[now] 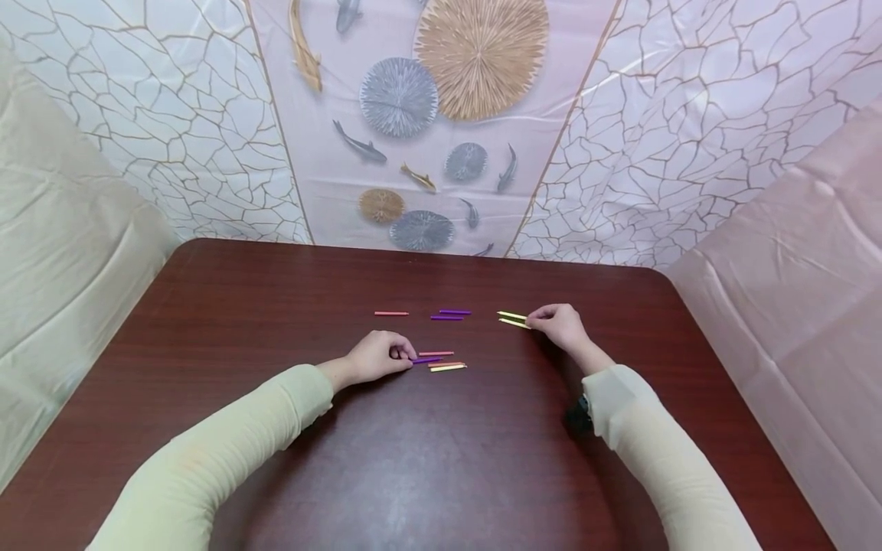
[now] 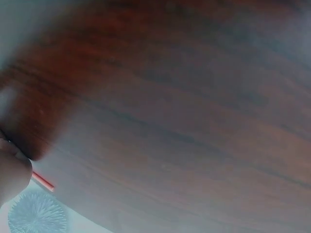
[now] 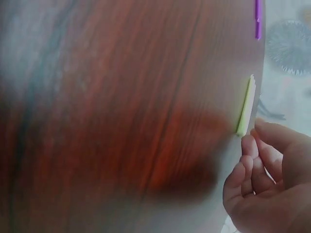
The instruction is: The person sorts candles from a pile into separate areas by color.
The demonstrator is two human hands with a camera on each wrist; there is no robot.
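Pale sleeves (image 1: 227, 444) come in from the bottom of the head view, the right one with a black item (image 1: 579, 415) at its cuff, over a dark reddish-brown worktop (image 1: 413, 451). The left hand (image 1: 377, 356) pinches the left end of a slim purple stick (image 1: 429, 360) between thumb and fingertips. Just beyond that stick lies a red stick (image 1: 438, 353); on its nearer side, toward the right, an orange stick (image 1: 444, 365) and a short yellow one (image 1: 449, 369) lie close together. Farther back, a second red stick (image 1: 391, 313) lies by itself on the left, with a pair of purple sticks (image 1: 449, 317) in the middle. To their right is a pair of yellow sticks (image 1: 513, 322), side by side and slightly angled. The right hand (image 1: 561, 327) has its thumb and forefinger pinched on the right end of a yellow stick; which of the two is hard to tell. Behind the worktop hangs a printed wall covering (image 1: 400, 164) with fish and round motifs.

In the left wrist view, only part of the left hand shows at the left edge, its grip hidden; a red stick lies just beyond it.

In the right wrist view, the right hand's fingers curl in toward the thumb, fingertips at the near end of the yellow sticks. One purple stick shows at the top right.
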